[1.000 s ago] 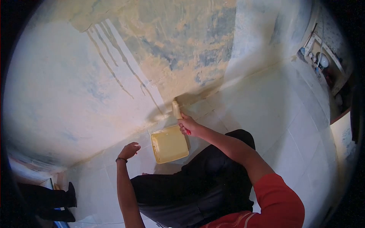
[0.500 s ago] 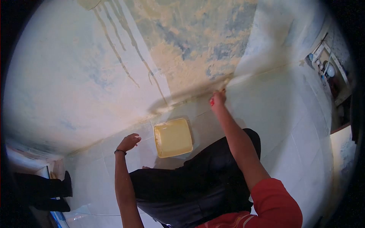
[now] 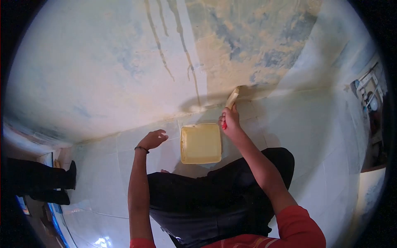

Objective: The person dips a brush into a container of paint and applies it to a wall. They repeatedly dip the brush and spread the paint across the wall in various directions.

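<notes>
My right hand (image 3: 230, 118) is wrapped round a paintbrush (image 3: 233, 97) with a red handle. The brush's paint-coated head points up and touches the low part of the wall (image 3: 223, 70), just above the floor line. My left hand (image 3: 153, 139) hovers beside the tray side with loosely bent fingers, apart and holding nothing. Between the two hands, a square tub of pale yellow paint (image 3: 201, 144) rests on the tiles, its rim smeared. Yellowish paint covers the wall patchily over grey-blue, and long drips run down it.
Pale floor tiles (image 3: 306, 136) spread around my folded legs (image 3: 211, 198) in dark trousers. Another person's dark-clad legs (image 3: 41, 177) are at the far left. Several cluttered items (image 3: 372, 97) stand by an opening at the right.
My right hand has moved back from the corner line, and the brush now shows tilted upward against the wall. The view has shifted left, and my left hand stays free.
</notes>
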The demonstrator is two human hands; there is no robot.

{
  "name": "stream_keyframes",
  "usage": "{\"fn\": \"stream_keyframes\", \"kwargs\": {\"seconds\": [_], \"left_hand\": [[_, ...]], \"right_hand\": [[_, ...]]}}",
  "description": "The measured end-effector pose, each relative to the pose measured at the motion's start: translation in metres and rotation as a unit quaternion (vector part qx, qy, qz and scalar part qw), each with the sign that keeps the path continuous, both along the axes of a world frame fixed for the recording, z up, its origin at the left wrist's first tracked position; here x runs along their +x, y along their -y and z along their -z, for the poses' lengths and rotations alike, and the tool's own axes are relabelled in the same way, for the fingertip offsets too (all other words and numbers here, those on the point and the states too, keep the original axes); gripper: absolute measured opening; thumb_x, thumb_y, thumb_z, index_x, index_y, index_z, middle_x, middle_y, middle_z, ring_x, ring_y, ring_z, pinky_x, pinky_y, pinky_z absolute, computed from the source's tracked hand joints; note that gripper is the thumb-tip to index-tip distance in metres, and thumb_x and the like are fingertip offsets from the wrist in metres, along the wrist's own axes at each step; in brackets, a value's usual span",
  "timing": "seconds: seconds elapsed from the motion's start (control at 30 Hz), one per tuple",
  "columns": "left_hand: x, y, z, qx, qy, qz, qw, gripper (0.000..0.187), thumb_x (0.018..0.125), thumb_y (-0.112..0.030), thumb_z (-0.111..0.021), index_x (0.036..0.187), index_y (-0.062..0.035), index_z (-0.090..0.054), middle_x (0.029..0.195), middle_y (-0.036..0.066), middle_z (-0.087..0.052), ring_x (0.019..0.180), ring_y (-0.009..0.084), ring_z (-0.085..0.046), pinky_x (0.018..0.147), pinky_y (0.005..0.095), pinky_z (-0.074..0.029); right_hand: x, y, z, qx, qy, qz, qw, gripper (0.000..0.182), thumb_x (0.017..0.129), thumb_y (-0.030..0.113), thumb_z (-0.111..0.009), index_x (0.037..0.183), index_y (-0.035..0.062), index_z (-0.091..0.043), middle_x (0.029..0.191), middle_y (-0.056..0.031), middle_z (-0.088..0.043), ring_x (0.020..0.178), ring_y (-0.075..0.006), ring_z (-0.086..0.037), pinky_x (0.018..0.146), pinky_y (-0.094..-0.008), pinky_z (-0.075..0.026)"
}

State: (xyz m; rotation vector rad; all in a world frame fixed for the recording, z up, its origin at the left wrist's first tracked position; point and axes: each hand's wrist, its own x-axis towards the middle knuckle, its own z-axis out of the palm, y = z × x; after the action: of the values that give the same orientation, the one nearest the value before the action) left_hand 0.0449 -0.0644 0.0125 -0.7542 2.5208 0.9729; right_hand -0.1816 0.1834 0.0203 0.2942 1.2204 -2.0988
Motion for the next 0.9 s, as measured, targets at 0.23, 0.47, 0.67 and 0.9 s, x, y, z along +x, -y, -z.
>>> {"fn": "stream_keyframes", "kwargs": {"seconds": [0.23,0.47,0.67,0.9], "left_hand": [[-0.014,-0.043,-0.04,-0.042,-0.111,0.007,0.993,0.045,0.087,-0.038,-0.056,0.119,-0.0061,-0.054,0.109,0.015,-0.063,0.093,0.0286,-0.063,0.08,0.0371,-0.05],[0.011,-0.082,-0.057,-0.136,-0.108,0.016,0.985,0.043,0.086,-0.034,-0.056,0.116,-0.0039,-0.056,0.11,0.019,-0.061,0.095,0.0343,-0.061,0.085,0.0408,-0.047],[-0.003,-0.07,-0.035,-0.086,0.062,0.006,0.994,0.037,0.083,-0.033,-0.054,0.107,-0.0044,-0.06,0.101,0.021,-0.063,0.098,0.0349,-0.059,0.086,0.0442,-0.046],[-0.021,-0.063,-0.006,-0.06,-0.035,0.038,0.997,0.039,0.085,-0.034,-0.053,0.112,-0.0057,-0.057,0.106,0.02,-0.062,0.1,0.0356,-0.058,0.087,0.0432,-0.046]], "right_hand": [[0.064,0.023,-0.017,0.001,-0.068,-0.27,0.96,0.075,0.081,0.003,-0.043,0.146,0.0238,-0.01,0.055,0.0011,-0.036,0.038,-0.0095,-0.034,0.034,-0.0244,-0.032],[0.098,0.05,-0.058,0.067,-0.193,-0.485,0.851,0.071,0.083,0.002,-0.044,0.146,0.0203,-0.016,0.051,0.0029,-0.033,0.036,-0.0068,-0.03,0.034,-0.0239,-0.028],[0.098,0.101,-0.047,0.07,-0.146,-0.574,0.803,0.072,0.081,0.003,-0.046,0.145,0.0237,-0.019,0.054,0.0035,-0.036,0.04,-0.0063,-0.033,0.035,-0.0225,-0.028],[0.069,0.093,-0.025,0.07,-0.11,-0.486,0.864,0.073,0.078,0.0,-0.045,0.143,0.0245,-0.023,0.053,0.0033,-0.033,0.035,-0.0062,-0.03,0.031,-0.0218,-0.027]]}}
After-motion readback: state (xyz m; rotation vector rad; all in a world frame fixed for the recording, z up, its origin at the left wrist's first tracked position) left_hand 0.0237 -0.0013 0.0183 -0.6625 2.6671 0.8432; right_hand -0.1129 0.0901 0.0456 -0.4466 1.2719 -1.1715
